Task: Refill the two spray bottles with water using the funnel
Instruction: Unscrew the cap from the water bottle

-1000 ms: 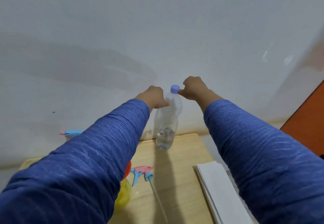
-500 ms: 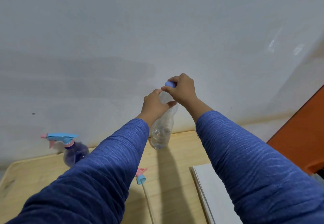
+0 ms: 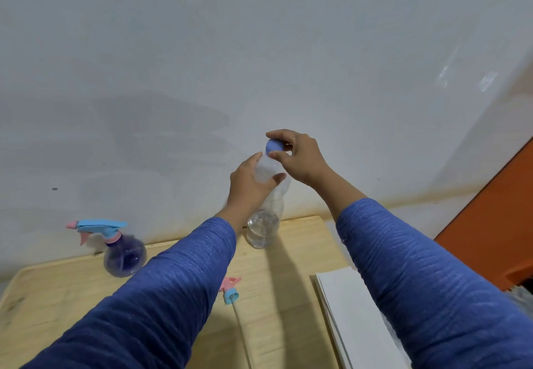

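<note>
A clear plastic water bottle (image 3: 266, 218) stands at the back of the wooden table (image 3: 52, 293), holding a little water at its bottom. My left hand (image 3: 251, 186) grips its upper body. My right hand (image 3: 300, 155) pinches its blue cap (image 3: 273, 147) from above. A purple spray bottle (image 3: 124, 256) with a blue and pink trigger head stands at the back left. A detached spray head (image 3: 230, 289) with its dip tube lies on the table, partly behind my left sleeve. No funnel shows.
A stack of white sheets (image 3: 360, 322) lies at the table's right edge. A white wall rises right behind the table. An orange panel (image 3: 501, 210) stands at the far right.
My left hand closed round the bottle's upper body and my right hand moved onto the cap. The view shifted, bringing the purple spray bottle into sight and hiding the yellow bottle.
</note>
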Available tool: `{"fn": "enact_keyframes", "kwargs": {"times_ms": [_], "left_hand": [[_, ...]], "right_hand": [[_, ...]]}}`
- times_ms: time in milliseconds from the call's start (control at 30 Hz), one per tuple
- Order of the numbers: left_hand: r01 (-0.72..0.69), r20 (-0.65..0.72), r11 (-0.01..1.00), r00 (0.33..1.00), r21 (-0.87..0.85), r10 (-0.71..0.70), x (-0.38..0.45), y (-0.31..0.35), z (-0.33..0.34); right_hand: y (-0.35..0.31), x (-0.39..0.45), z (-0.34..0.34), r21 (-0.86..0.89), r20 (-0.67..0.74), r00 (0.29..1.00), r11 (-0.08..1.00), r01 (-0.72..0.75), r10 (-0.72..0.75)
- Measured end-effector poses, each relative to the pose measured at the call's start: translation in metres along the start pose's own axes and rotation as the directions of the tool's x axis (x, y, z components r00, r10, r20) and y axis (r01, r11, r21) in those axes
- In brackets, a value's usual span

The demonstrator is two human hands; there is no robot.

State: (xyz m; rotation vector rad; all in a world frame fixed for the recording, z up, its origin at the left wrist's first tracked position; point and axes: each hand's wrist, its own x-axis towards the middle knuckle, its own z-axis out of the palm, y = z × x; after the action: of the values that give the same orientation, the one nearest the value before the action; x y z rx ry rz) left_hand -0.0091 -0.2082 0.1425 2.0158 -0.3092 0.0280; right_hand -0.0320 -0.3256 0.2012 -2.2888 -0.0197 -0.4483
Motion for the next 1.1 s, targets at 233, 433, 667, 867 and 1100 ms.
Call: {"fn": "enact_keyframes", "kwargs": {"times_ms": [233,433,667,867,1100], "left_hand": [[-0.066,-0.053,0.998,0.996,0.011,0.067,-0.038,0.021,-0.009],[-0.081,0.007,0.997,0.997,0.008,0.081,-0.084,0.018,-0.018],[-0.067,0.101,0.997,0.992,-0.046,0.071,-0.123,0.001,-0.022],[-0.106,0.134,0.990,0.984,-0.097,0.119,-0.134,-0.004,-0.020],[-0.138,0.159,0.986,0.976,-0.096,0.152,-0.133,-0.008,-0.020]], "right_hand": [[-0.017,-0.038,-0.019,0.118,-0.093,0.993,0.989,0.085,-0.074],[-0.026,-0.085,-0.019,0.183,-0.090,0.992,0.978,0.103,-0.087],[-0.025,-0.130,-0.009,0.274,-0.083,0.997,0.961,0.027,-0.005],[-0.023,-0.147,-0.011,0.277,-0.092,0.996,0.961,0.020,0.006],[-0.027,-0.148,-0.006,0.155,-0.189,0.982,0.988,0.026,0.004]]}}
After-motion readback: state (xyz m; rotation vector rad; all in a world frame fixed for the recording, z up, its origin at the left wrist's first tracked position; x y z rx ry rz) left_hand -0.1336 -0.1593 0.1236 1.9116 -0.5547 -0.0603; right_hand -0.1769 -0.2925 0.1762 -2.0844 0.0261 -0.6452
